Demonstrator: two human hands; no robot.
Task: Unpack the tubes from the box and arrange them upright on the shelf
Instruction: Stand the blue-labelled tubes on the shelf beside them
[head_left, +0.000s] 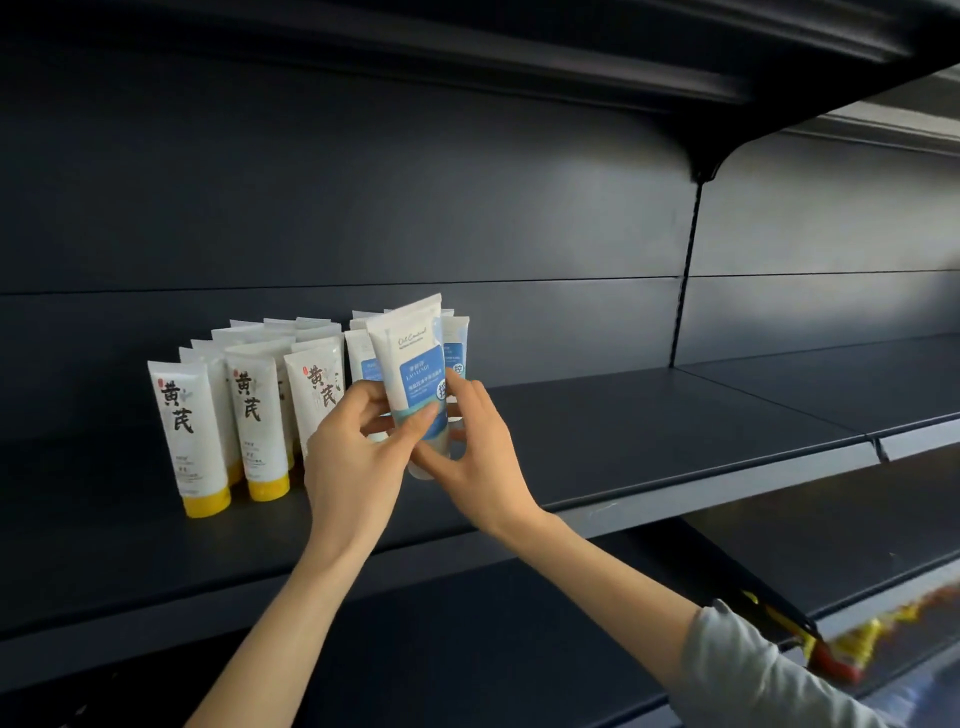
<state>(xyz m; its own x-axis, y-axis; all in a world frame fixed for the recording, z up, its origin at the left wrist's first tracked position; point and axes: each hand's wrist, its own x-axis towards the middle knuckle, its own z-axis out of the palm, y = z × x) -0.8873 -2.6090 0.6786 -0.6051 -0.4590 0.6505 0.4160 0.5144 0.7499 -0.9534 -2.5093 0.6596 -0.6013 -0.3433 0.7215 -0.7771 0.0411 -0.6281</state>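
With our left hand (358, 447) and right hand (475, 452) both gripping the blue tube (415, 371), we judge it needs standing cap-down on the shelf (649, 431).

shelf (675, 426) looks like matt dark painted metal, smooth. tubes (192, 431) are glossy white plastic, caps (207, 503) yellow plastic. sleeve (753, 675) is grey cloth.

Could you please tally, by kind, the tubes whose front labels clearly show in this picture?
Yellow-capped tubes, front row: 3
Blue-label tubes standing on the shelf: 2
Blue-label tube held by the left hand and right hand: 1
Total: 6
The tubes in the rows behind overlap too much to count.
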